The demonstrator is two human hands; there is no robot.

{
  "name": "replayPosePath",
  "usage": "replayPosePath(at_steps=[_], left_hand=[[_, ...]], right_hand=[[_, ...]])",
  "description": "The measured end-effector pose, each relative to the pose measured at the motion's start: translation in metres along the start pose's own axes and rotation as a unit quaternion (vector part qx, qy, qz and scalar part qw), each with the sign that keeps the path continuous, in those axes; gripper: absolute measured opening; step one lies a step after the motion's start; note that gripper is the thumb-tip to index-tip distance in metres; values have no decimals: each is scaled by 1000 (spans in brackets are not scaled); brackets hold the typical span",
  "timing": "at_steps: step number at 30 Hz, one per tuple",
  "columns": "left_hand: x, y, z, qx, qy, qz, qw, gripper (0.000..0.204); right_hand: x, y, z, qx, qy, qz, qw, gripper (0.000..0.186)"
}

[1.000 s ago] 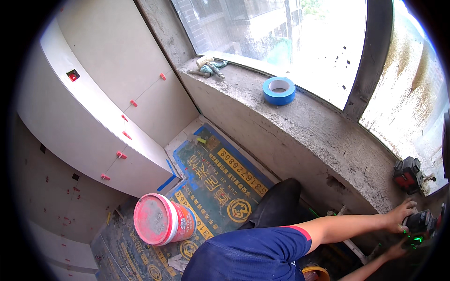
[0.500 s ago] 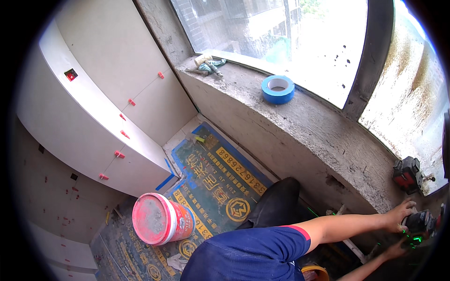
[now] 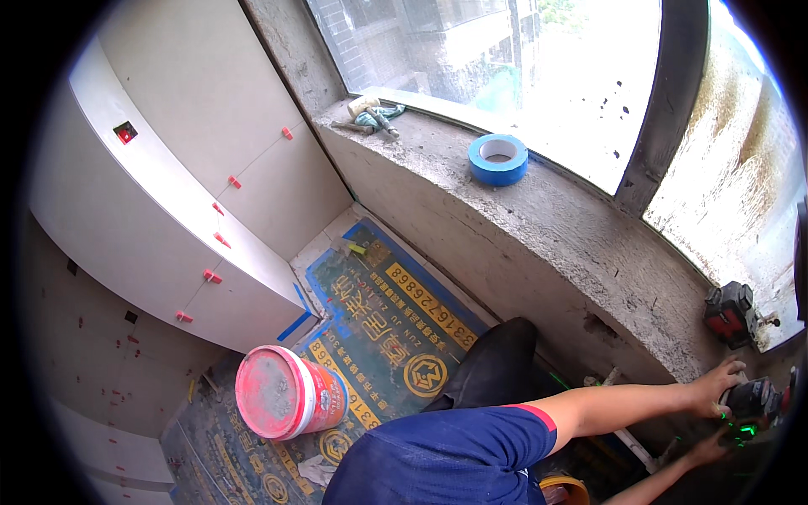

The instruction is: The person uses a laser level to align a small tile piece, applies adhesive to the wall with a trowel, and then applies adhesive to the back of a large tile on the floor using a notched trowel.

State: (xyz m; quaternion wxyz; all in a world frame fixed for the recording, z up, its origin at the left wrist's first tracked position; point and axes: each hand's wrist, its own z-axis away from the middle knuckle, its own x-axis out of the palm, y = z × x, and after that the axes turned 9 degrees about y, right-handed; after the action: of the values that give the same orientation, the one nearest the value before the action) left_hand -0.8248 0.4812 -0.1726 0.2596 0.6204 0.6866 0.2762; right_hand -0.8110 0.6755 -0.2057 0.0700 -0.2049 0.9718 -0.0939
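My left arm, in a navy sleeve, reaches to the right. My left hand (image 3: 714, 385) grips a black laser level (image 3: 756, 402) with green light showing. My right hand (image 3: 707, 448) is just below it, its fingers partly hidden in shadow. Above them, a black and red battery tool (image 3: 729, 313) rests at the right end of the rough concrete sill (image 3: 581, 236). A grey pipe (image 3: 635, 450) lies left of my right forearm.
A red-lidded bucket (image 3: 286, 391) stands on printed floor covering (image 3: 387, 320). My black-clad leg (image 3: 492, 362) is beside the low wall. Blue tape (image 3: 498, 171) and small tools (image 3: 374, 122) lie on the sill. Tiled wall (image 3: 168, 236) with red clips is left; a yellow bucket (image 3: 566, 490) is below.
My hands stay at the same places by the laser level. The surroundings have shifted very slightly up and left in the picture.
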Motion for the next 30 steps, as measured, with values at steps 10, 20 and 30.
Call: replayPosePath(at_steps=[10,20,30], left_hand=[[1,0,2,7,10,2,1000,75],[-5,4,-1,-2,5,12,1000,78],[-2,-1,0,9,4,9,1000,78]], right_hand=[[4,34,13,-1,-12,9,1000,43],[1,22,11,-56,-19,12,998,41],[-3,23,9,-113,-20,77,990,48]])
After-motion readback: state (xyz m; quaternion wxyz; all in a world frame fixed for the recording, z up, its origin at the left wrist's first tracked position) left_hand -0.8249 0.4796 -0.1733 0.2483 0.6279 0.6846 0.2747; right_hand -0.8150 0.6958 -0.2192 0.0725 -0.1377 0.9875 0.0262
